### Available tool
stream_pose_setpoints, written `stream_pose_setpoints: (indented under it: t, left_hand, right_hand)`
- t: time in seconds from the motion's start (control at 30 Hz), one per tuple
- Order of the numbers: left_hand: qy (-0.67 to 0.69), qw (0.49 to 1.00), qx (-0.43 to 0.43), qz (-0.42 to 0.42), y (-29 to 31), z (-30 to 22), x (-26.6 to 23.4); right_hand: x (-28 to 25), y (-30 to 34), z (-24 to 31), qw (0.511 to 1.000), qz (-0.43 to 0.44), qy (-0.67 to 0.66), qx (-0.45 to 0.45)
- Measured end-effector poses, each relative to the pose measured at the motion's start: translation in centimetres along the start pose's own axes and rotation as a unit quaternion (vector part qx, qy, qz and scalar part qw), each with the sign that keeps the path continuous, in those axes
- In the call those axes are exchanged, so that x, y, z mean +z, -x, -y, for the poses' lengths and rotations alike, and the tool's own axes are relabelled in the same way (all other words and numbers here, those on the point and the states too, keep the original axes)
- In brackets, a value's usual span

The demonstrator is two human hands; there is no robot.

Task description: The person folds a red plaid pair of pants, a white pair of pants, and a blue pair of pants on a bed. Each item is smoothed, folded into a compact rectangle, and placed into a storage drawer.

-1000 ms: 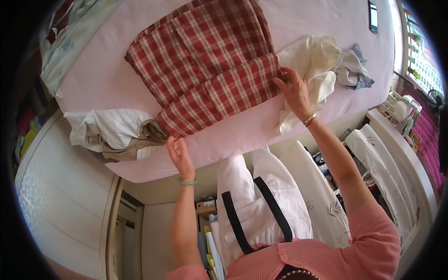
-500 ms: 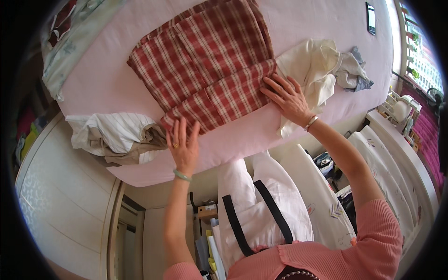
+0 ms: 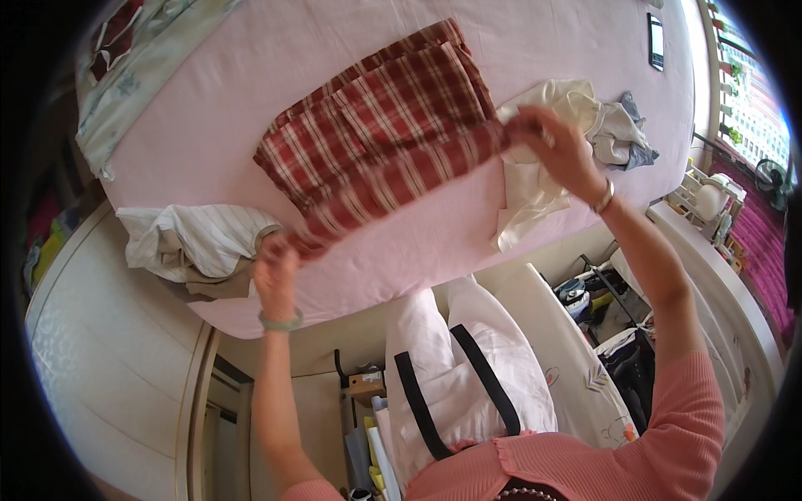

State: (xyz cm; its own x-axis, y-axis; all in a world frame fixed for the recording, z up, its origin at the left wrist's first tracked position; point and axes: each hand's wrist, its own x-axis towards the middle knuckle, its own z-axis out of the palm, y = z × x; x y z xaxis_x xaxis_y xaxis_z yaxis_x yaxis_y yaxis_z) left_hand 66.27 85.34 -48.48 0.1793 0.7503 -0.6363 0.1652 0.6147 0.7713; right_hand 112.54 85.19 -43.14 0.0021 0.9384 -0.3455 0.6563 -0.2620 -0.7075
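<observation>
A red plaid garment (image 3: 376, 104), partly folded into layers, lies on the pink bed sheet (image 3: 401, 250). Its near edge is lifted off the bed as a band stretched between my hands, slightly smeared by motion. At the left end my left hand (image 3: 276, 271), below a green bangle, pinches one corner, close to a heap of white and beige clothes (image 3: 196, 246). My right hand (image 3: 570, 159) grips the other corner, over a cream satiny garment (image 3: 526, 200) that it partly hides.
Farther right lies a crumpled grey-white cloth (image 3: 622, 138), with a phone (image 3: 656, 42) beyond it. A pale patterned cover (image 3: 142, 92) is at the far left. Near my legs stand a small box (image 3: 368, 384) and a white-covered surface (image 3: 560, 359).
Both hands lay on the garment before. They have taken its near corners, lifted the edge and moved apart, left hand leftward, right hand rightward. The garment now looks shorter front to back.
</observation>
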Motion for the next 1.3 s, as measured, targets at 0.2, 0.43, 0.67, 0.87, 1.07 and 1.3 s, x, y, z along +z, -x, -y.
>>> stream_pose_setpoints:
  t: [0.2,0.43,0.67,0.87,1.07,1.3]
  left_hand:
    - [0.030,0.985,0.045,-0.166,-8.9,1.6,3.8]
    - [-0.190,0.933,0.067,-0.297,-10.2,3.8,6.7]
    - [-0.384,0.810,0.369,-0.246,-7.5,-2.3,9.0]
    - [-0.437,0.816,0.311,-0.217,-9.4,0.0,7.4]
    - [-0.118,0.946,0.087,-0.289,-2.1,4.6,6.4]
    - [-0.034,0.950,0.094,-0.295,-4.0,4.6,9.7]
  right_hand:
    - [4.7,-13.7,-0.6,0.984,-0.166,0.025,0.061]
    - [8.9,-17.1,-3.9,0.969,-0.194,0.149,0.044]
    - [10.0,-11.9,1.7,0.911,-0.134,0.317,-0.227]
    - [10.6,-13.0,-3.0,0.909,-0.125,0.340,-0.205]
    - [7.0,-9.6,-4.9,0.922,-0.316,0.213,-0.065]
    - [8.3,-3.7,-6.1,0.965,-0.233,0.116,0.038]
